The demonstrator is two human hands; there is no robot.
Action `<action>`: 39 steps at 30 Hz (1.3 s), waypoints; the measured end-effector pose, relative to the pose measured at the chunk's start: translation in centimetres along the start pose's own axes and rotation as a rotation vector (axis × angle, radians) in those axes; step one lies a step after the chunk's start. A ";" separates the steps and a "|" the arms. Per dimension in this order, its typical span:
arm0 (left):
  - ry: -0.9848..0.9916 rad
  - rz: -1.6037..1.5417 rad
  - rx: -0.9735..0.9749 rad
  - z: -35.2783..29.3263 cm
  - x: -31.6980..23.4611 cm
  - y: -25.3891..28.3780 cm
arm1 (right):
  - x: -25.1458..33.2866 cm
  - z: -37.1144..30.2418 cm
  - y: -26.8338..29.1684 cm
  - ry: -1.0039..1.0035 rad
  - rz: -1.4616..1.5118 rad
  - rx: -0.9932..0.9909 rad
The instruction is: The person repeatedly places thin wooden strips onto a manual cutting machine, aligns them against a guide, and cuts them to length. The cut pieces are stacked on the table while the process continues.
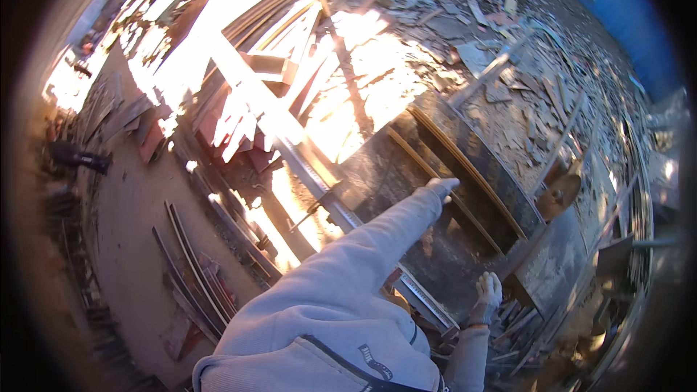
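The left hand point(441, 189) reaches over the long, thin brown-edged strip point(477, 226) lying on the dark, flat worktable point(370, 181), bare to the strip's left; its grip is unclear. The white-gloved right hand point(488, 289) is near the table's near edge, fingers unreadable.

Dark, scuffed tabletop point(370, 183), brown-edged dark boards point(468, 173) lying on it

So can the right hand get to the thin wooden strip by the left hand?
Probably yes: the right hand is near the closest end of the thin wooden strip, and only dark board shows between them, so the way looks free.
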State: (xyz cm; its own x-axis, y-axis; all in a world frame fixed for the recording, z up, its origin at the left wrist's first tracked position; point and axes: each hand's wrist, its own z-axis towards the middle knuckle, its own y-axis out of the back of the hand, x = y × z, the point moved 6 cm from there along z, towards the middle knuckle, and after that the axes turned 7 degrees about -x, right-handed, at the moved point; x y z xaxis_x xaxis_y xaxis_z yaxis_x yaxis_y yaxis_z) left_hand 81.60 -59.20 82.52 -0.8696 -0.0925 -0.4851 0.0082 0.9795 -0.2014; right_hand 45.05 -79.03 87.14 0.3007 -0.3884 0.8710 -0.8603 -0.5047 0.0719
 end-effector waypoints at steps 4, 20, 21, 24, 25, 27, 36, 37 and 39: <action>-0.514 0.355 -0.197 -5.6 0.0 3.2 | 0.0 -6.0 -2.8 0.020 -0.147 0.156; 0.290 -1.111 -1.366 -48.1 71.2 54.4 | -9.3 -30.4 -21.2 0.125 -0.630 1.322; 0.279 -1.150 -1.356 -50.0 75.9 53.3 | -11.4 -30.8 -21.8 0.130 -0.683 1.302; 0.412 -1.377 -1.504 -54.0 88.0 45.1 | -17.6 -31.8 -22.8 0.135 -0.821 1.392; 0.427 -1.437 -1.509 -54.1 90.8 42.1 | -19.8 -32.3 -23.1 0.154 -0.903 1.456; 0.427 -1.522 -1.508 -53.6 94.7 37.0 | -24.3 -32.6 -23.8 0.119 -1.082 1.458; 0.160 -1.542 -1.602 -52.9 98.2 34.3 | -37.0 -46.5 -23.9 0.204 -1.690 1.625; 0.133 -1.545 -1.625 -53.4 98.6 35.5 | -37.9 -49.8 -23.8 0.264 -1.733 1.640; 0.087 -1.541 -1.666 -54.5 99.9 38.7 | -40.2 -57.3 -23.6 0.394 -1.758 1.783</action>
State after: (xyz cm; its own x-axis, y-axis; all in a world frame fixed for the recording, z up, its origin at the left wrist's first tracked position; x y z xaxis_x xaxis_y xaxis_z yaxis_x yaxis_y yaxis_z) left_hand -31.91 -20.80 72.67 0.1761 -0.7170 -0.6744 -0.7139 -0.5647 0.4140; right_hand 29.66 -7.34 78.24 -0.2097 0.8215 0.5302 0.9319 0.0038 0.3627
